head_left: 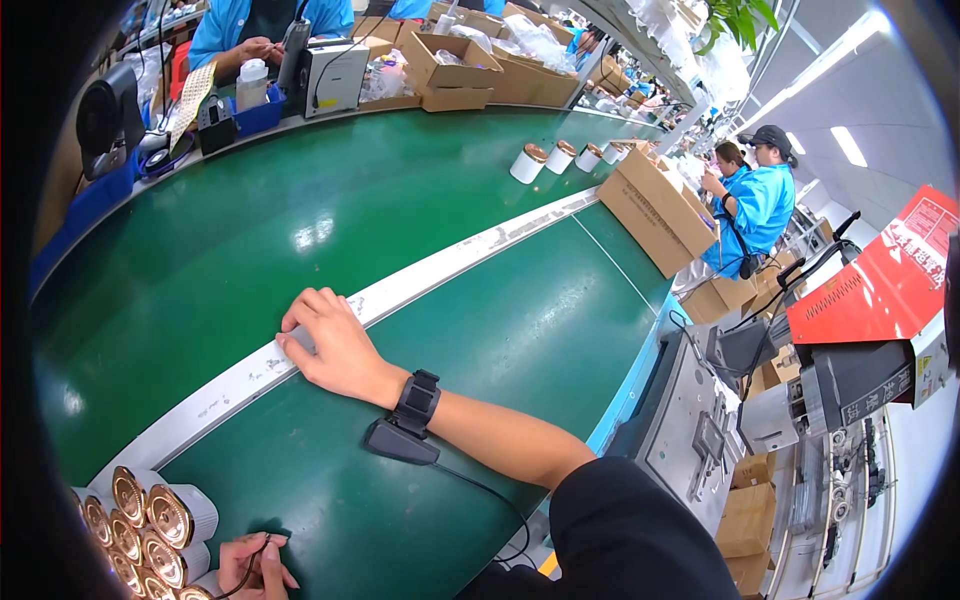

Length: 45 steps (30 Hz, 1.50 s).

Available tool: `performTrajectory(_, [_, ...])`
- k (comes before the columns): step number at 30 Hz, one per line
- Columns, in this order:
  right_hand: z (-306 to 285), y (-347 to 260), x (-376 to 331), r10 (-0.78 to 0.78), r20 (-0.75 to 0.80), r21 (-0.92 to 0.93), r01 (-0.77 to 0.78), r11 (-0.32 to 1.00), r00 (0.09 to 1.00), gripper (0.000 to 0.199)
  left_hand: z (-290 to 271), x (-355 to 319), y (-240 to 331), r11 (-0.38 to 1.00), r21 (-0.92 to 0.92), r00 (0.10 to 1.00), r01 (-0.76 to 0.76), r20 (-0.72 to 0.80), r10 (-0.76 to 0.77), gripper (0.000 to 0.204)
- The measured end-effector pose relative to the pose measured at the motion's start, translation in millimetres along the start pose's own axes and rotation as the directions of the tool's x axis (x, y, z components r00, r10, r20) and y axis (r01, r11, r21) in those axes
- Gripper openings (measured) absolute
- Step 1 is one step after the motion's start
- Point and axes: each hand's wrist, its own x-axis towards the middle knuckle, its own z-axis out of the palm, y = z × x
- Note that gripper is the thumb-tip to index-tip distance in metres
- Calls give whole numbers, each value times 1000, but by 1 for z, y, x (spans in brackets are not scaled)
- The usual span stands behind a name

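Note:
My right hand (335, 345) rests on the white rail (230, 388) along the green worktop, thumb and bent fingers apart, with nothing visibly held. A black strap with a small box (402, 441) and a cable is on that wrist. At the lower left, my left hand (255, 568) is closed, with a thin black cord (243, 577) running between its fingers. Beside it lies a stack of white cylindrical cans (190, 512), their shiny copper-coloured ends facing me. The lower part of my left hand is cut off by the frame's edge.
Beyond the rail runs a wide green surface (200, 270) with several white cans (528, 163) at its far side. An open cardboard box (655, 208) stands at its right end. To my right is a red and grey machine (880, 290). People in blue work across and farther along.

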Motion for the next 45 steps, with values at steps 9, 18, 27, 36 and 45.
performTrajectory(9, [-3,-3,2,29,34,27,-30,999,999,12,2,1,8,999,20,1000,30,1,-30,17])
performTrajectory(18, [-4,-5,5,15,22,40,-16,999,1000,11,-2,-2,0,999,-38,1000,7,3,-7,18])
performTrajectory(27, [-4,-2,1,-16,15,4,16,1000,1000,13,1,1,8,998,64,999,2,43,-5,23])
performTrajectory(36, [-3,-1,3,-13,19,0,13,1000,1000,14,2,4,18,955,257,984,-151,136,120,14])
performTrajectory(45, [-4,0,-1,35,40,-13,-34,999,999,15,1,6,17,955,231,977,-187,148,156,9])
